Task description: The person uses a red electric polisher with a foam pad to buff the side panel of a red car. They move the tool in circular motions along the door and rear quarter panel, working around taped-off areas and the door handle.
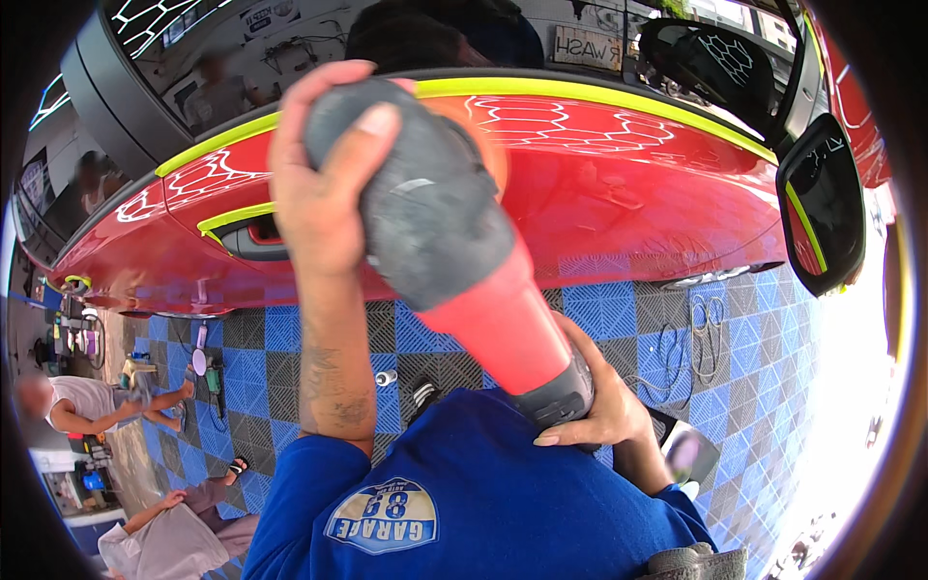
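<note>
A car polisher (449, 210) with a dark grey head and a red body spans the middle of the view, somewhat blurred. My left hand (322, 174) is wrapped over its head, the thumb lying on top. Around the rear end of the body my right hand (609, 391) is closed, close to my blue shirt. An orange pad (496, 148) shows partly behind the head, at the upper part of a glossy red car door (616, 196); most of the pad is hidden. Yellow-green masking tape (580, 90) lines the window's lower edge. More tape borders the door handle (257, 235).
A side mirror (823, 206) juts out at right. Cables (707, 337) lie on the blue and black tiled floor (598, 312). A green power tool (214, 383) and a small bottle (386, 377) also rest there. Two people (80, 406) are at the left.
</note>
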Demonstrator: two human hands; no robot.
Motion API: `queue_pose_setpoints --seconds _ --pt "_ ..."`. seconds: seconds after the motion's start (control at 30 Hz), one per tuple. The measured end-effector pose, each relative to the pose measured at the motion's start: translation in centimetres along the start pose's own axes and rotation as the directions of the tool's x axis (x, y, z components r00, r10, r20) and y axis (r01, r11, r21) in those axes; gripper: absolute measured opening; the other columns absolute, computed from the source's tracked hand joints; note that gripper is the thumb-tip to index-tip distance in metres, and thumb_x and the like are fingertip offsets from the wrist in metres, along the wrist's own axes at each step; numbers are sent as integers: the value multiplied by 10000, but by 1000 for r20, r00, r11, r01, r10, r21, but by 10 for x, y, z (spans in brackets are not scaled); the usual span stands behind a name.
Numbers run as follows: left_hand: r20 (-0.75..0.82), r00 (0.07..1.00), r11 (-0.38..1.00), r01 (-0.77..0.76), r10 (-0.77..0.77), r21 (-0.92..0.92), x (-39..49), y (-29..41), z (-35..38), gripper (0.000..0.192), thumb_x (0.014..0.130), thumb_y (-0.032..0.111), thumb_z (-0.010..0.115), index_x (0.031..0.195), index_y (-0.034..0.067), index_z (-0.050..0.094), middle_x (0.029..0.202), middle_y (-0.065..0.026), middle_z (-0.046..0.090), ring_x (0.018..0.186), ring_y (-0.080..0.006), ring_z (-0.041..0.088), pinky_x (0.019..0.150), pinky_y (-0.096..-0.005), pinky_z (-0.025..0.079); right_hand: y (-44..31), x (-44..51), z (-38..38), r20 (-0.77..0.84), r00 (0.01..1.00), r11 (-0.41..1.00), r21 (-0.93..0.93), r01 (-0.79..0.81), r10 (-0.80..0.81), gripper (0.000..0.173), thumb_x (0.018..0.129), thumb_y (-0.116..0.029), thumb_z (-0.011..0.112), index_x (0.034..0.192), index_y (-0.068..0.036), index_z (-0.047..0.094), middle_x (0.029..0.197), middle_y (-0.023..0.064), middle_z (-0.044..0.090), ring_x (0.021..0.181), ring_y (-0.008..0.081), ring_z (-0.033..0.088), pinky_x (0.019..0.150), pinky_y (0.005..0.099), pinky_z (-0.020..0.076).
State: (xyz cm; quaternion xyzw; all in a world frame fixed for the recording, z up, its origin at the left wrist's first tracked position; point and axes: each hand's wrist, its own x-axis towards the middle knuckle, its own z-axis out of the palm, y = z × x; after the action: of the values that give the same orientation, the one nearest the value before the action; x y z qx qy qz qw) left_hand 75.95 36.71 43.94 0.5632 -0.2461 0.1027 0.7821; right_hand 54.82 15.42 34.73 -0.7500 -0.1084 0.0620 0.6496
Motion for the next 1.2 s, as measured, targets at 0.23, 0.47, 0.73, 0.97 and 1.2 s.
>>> queue_pose_setpoints --seconds 0.23,0.47,0.73,0.97,1.2 --pt "255 948 973 -217 193 72 -49 -55 72 492 746 129 853 1173 46 624 1074 -91 713 953 -193 700 872 -334 555 120 -26 -48 -275 945 985 38 -170 174 1173 525 -137 941 1525 -49 336 1355 156 585 1269 273 558 1098 429 415" --pt "113 883 887 -461 456 22 -56 -69 15 599 807 249 802 1275 51 485 1018 -200 711 974 -317 719 1102 -542 415 108 17 -50 -132 989 958 -285 32 -72 1084 564 -188 898 1507 -74 376 1334 203 616 1224 340 621 1055 402 473" --pt "-113 908 912 -390 403 126 -47 -55 18 652 902 407 641 1345 7 379 1053 -302 683 1006 -364 683 1062 -544 430 64 29 -63 9 1000 973 -230 7 -5 1053 615 -236 866 1525 -129 346 1271 211 653 1115 386 668 982 424 535" --pt "30 973 971 -226 229 -81 -40 -52 93 500 919 194 638 1315 -31 431 1088 -297 688 1017 -347 683 935 -444 528 54 -26 -100 -48 998 987 -149 -52 46 1069 609 -217 875 1523 -86 337 1300 188 633 1171 337 652 1031 413 490" --pt "207 974 988 -57 86 -146 -32 -66 184 403 878 108 725 1224 -13 559 1023 -158 710 932 -189 685 833 -334 560 90 -79 -133 -180 967 982 96 -164 179 1148 531 -186 928 1507 -16 347 1416 175 527 1330 300 508 1134 411 361"
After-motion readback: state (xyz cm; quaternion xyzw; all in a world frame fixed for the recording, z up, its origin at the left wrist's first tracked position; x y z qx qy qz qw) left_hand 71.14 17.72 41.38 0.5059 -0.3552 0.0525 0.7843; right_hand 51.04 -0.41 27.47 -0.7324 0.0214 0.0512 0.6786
